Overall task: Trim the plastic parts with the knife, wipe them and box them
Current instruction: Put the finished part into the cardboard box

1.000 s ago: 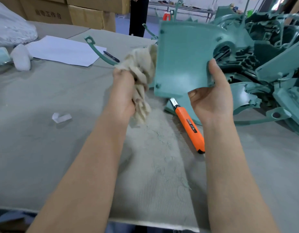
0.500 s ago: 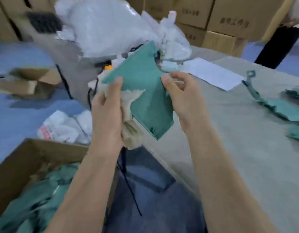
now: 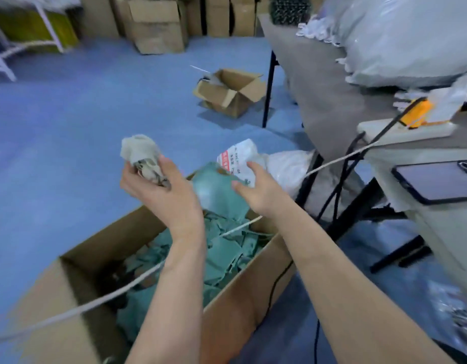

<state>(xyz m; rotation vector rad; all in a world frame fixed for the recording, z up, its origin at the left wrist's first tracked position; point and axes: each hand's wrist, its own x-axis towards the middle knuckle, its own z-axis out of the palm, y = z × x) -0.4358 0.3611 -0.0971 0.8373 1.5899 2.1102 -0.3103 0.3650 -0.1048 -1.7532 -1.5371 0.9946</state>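
Fingers (image 3: 166, 165) of the left hand (image 3: 158, 187) were curled tightly round a crumpled beige rag (image 3: 140, 151), which stood up out of the fist. On the right hand (image 3: 258, 193) the fingers (image 3: 252, 165) were half spread, with the thumb at the edge of the green plastic part (image 3: 216, 190). The part was blurred, so I cannot tell whether the hand pinched it or was apart from it.

The part was in the air between the two hands, above the far end of the open cardboard box (image 3: 96, 248) on the floor. Many similar green parts (image 3: 221, 253) lay loosely inside the box, and a pale cord (image 3: 96, 306) crossed over its opening.

Judging from its look, the part was a thin moulded shell: light, rather stiff, and smooth enough to slip after wiping. A pinch at the rim with thumb and two fingers should be enough for it. Thin tabs or trimmed edges could probably bend or scratch if it landed hard on the pile, so laying it down low seemed safer. The cord could also catch it on the way in.
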